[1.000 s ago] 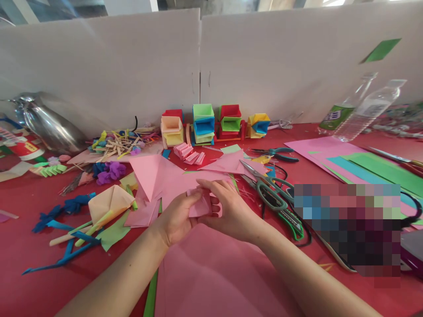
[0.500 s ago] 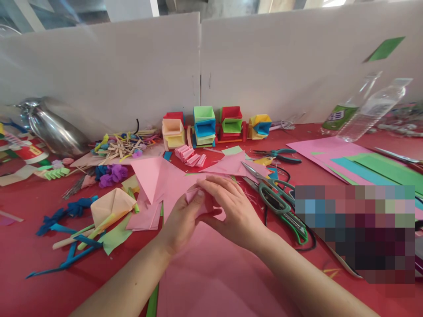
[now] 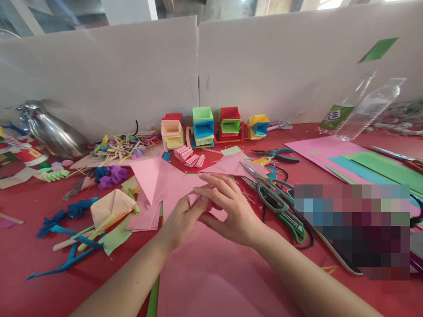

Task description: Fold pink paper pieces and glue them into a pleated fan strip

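Note:
Between my two hands is a small piece of folded pink paper [image 3: 194,199], mostly hidden by fingers. My left hand [image 3: 187,215] is closed on it, the thumb pressed on top. Curved over from the other side, my right hand [image 3: 233,211] has its fingers against the paper's far side and its thumb below. Under both hands lies a large pink sheet [image 3: 211,273]. Just beyond them sit pleated pink paper strips [image 3: 189,156]. Scissors with green handles [image 3: 272,198] lie right of my right hand, beside a green utility knife [image 3: 294,229].
Folded paper boxes [image 3: 203,127] stand along the white partition [image 3: 132,75]. At left are a steel jug [image 3: 54,130], craft sticks [image 3: 120,147] and a peach paper piece [image 3: 112,207]. Pliers [image 3: 277,154], coloured sheets [image 3: 373,163] and plastic bottles [image 3: 370,110] lie or stand at right.
The pink paper shows less now, as my fingers have closed further over it. My left thumb has shifted slightly right, and the right hand's fingers have drawn in across the paper.

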`<state>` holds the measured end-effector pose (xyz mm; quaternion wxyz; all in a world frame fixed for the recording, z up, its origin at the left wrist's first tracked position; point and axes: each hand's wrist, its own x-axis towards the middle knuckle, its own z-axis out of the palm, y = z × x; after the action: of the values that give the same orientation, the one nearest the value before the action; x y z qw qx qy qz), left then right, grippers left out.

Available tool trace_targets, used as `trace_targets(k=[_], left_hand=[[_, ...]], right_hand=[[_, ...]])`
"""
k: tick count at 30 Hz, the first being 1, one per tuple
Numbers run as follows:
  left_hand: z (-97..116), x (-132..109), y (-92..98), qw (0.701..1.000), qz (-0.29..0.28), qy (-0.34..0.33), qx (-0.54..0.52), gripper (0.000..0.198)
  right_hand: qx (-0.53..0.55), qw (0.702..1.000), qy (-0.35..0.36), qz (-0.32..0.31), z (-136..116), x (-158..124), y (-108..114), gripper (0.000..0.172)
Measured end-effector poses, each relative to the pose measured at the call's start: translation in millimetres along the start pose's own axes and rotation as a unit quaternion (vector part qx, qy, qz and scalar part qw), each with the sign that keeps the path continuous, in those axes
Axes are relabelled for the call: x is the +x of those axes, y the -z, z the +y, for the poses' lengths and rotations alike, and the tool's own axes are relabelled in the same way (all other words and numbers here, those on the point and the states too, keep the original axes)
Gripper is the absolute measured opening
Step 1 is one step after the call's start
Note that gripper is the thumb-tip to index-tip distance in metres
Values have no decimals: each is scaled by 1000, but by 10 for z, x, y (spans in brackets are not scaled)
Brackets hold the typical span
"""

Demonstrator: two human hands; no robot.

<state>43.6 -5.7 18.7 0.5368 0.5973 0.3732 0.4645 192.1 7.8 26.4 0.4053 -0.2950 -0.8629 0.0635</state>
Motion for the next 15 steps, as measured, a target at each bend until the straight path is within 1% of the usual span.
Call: trace_targets(k=[3,4,6,9,13,15], left_hand=[[8,0,40,998,-24,-19,47,28],[17,-1,49,998,-34,-24,54,28],[36,-3,61,997,-51,-24,56,32],[49,-4,71,996,-71,-9,55,36],[22,0,84,992,-93,13,79,30],[-2,0,83,991,-102,27,86,27]], right_hand=[[73,997,-5,-20,-7,8,58,34],[98,995,-9,-21,-7,11,74,31],[129,991,-26,-13,-3,19,95,24],[129,990,-49,1,8,32,100,15],[119,991,-52,-12,15,42,107,7],[118,991,-54,-18,13,41,112,7]])
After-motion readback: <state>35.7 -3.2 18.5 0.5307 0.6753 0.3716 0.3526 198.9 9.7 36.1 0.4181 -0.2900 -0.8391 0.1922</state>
